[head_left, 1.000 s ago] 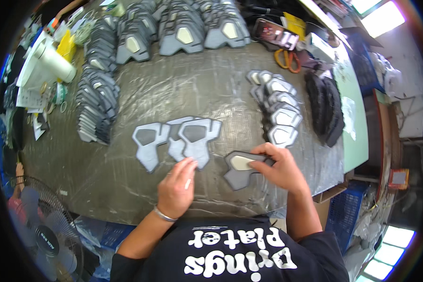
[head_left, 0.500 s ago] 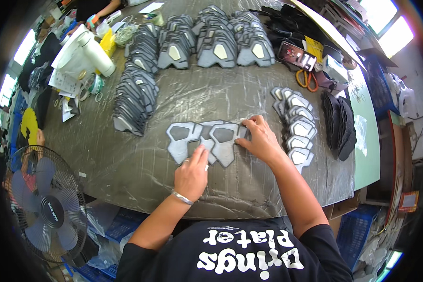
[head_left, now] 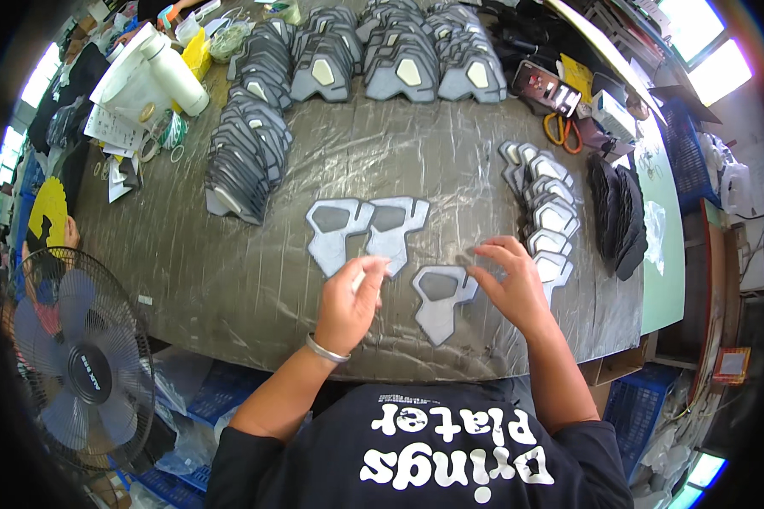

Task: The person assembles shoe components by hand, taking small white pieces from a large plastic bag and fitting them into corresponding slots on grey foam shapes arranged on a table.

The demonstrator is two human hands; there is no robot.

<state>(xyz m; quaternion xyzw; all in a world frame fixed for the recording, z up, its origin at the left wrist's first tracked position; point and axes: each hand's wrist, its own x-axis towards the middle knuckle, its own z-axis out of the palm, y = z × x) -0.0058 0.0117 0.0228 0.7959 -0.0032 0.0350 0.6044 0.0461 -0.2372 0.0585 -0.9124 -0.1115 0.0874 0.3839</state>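
Three flat grey panels with dark outlines and a dark angular patch lie before me. The left panel (head_left: 327, 250) and the middle panel (head_left: 386, 242) sit side by side; the third panel (head_left: 435, 321) is apart from them, lower and to the right. My left hand (head_left: 352, 305) hovers by the middle panel's lower end, its fingers loosely bent and slightly blurred; I see no panel in it. A silver bracelet (head_left: 327, 349) circles that wrist. My right hand (head_left: 515, 287) is held just right of the third panel's upper arm, thumb and fingers apart, nothing between them.
An overlapping row of grey panels with pale patches (head_left: 556, 219) runs along the right, beside black pieces (head_left: 618, 216). Thick stacks of panels (head_left: 401, 81) line the back and left. Orange scissors (head_left: 562, 134), a phone (head_left: 545, 87), a white bottle (head_left: 176, 76) and a fan (head_left: 89, 373) surround the work area.
The third panel has come down and right, away from the other two. Both hands have come off the panels; my right hand has shifted right and nearer me.
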